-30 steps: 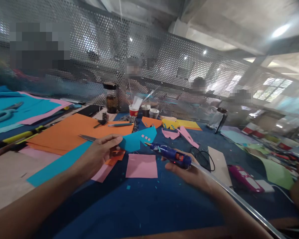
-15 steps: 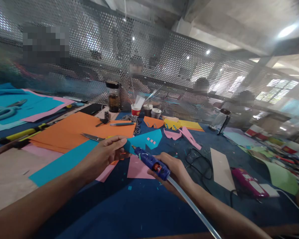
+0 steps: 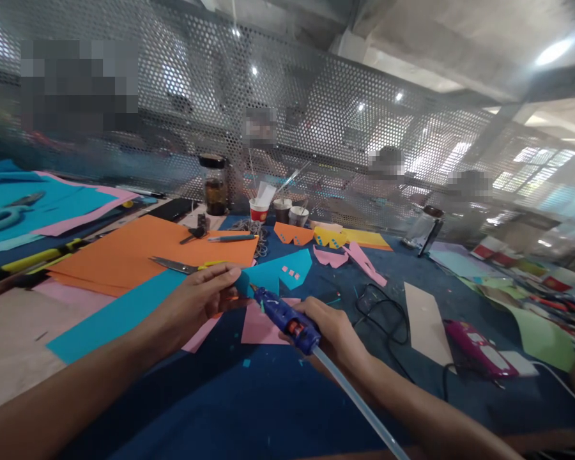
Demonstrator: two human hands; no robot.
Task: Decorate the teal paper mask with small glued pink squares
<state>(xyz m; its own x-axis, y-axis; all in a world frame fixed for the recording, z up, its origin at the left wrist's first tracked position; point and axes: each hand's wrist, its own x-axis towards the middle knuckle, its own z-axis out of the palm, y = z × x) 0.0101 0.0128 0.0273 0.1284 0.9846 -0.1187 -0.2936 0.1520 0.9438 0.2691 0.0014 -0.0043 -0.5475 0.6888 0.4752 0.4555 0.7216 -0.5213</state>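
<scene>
Pinched between the fingers of my left hand is the left end of a blue paper cutout, which has small pink squares on its right part. My right hand is wrapped round a dark blue glue gun, a long clear glue stick trailing from its back. The gun's nozzle points at the paper by my left fingertips; whether they touch is hard to tell. Pink paper lies below the gun. Open-bladed scissors lie behind my left hand.
Orange sheets and a blue strip lie on the left. Behind are a jar, paper cups and orange and yellow cutouts. A black cable and a magenta device are on the right.
The view has shifted slightly. The glue gun and my right hand have moved a little to the left, with the nozzle still by the blue paper. My left hand keeps its hold.
</scene>
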